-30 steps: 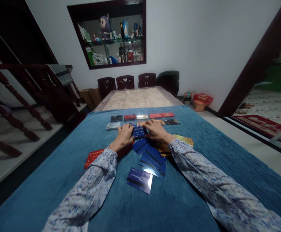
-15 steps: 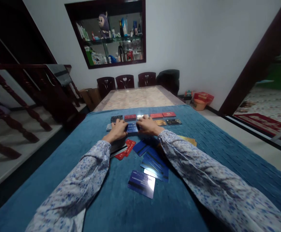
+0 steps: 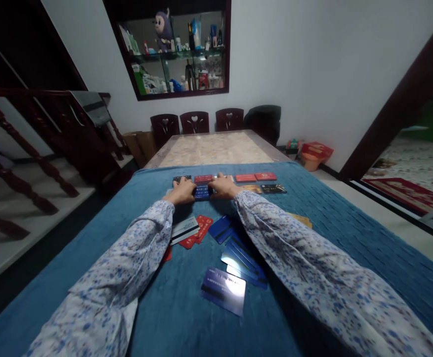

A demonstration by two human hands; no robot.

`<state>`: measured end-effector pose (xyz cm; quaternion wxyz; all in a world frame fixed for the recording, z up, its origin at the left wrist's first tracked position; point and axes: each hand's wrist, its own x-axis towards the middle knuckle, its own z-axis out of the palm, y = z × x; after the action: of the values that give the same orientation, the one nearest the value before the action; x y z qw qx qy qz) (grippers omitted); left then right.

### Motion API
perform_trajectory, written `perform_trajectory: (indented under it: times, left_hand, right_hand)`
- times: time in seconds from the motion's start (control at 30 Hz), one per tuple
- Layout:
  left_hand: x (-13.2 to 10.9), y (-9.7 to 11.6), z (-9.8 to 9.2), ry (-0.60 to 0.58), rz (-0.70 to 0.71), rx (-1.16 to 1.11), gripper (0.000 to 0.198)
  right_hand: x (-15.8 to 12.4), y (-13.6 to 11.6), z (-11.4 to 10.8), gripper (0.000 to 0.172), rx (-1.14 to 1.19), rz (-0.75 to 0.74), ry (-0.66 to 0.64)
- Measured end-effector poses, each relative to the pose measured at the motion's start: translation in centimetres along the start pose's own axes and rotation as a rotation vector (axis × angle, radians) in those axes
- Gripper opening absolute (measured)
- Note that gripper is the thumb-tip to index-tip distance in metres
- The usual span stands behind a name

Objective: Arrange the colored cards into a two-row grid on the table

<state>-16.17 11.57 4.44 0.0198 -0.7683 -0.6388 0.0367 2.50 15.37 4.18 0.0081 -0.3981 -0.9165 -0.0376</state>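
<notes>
Nearest to you, well short of your fingers, a lone shiny blue card [image 3: 223, 291] lies flat on the blue cloth [image 3: 350, 218] that covers this end of the desk [image 3: 212, 148]. Just beyond it, a fan of blue cards [image 3: 244, 260] overlaps in a slanting spread between your two flowered sleeves. Just short of your left wrist, a white striped card [image 3: 184, 229] lies touching a few red cards [image 3: 198, 229]. Out to the right of your right forearm, a gold card [image 3: 301, 219] shows partly from behind the sleeve.

Your left hand [image 3: 181, 192] and right hand [image 3: 224, 188] lie palm-down, side by side, with a dark blue card [image 3: 202, 192] on the cloth between them. Your left fingers [image 3: 191, 187] touch its left end and your right fingers [image 3: 213, 185] touch its right end. They are bent down onto it, but the view does not show whether they pinch the card or only press it flat.

Just beyond your fingertips runs a row of cards: a black card [image 3: 182, 178] past your left fingers, then a red card [image 3: 203, 177], and two more red cards [image 3: 255, 177] past your right fingers. Level with your right fingers and to their right lie a brown-gold card [image 3: 252, 188] and a dark card [image 3: 273, 188]. Farther off, the desk's bare marbled top ends at a line of dark wooden chairs [image 3: 194, 122].
</notes>
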Motion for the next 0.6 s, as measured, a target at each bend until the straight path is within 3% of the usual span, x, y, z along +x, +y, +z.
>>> perform_trajectory:
  times: [0.27, 0.6]
  left_hand:
    - [1.6, -0.3, 0.5, -0.099, 0.009, 0.011, 0.034]
    - [2.8, -1.6, 1.7, -0.121, 0.010, -0.014, 0.033]
  right_hand:
    - [0.4, 0.1, 0.2, 0.046, -0.009, 0.027, -0.084]
    - [0.9, 0.3, 0.4, 0.045, -0.006, 0.009, -0.102]
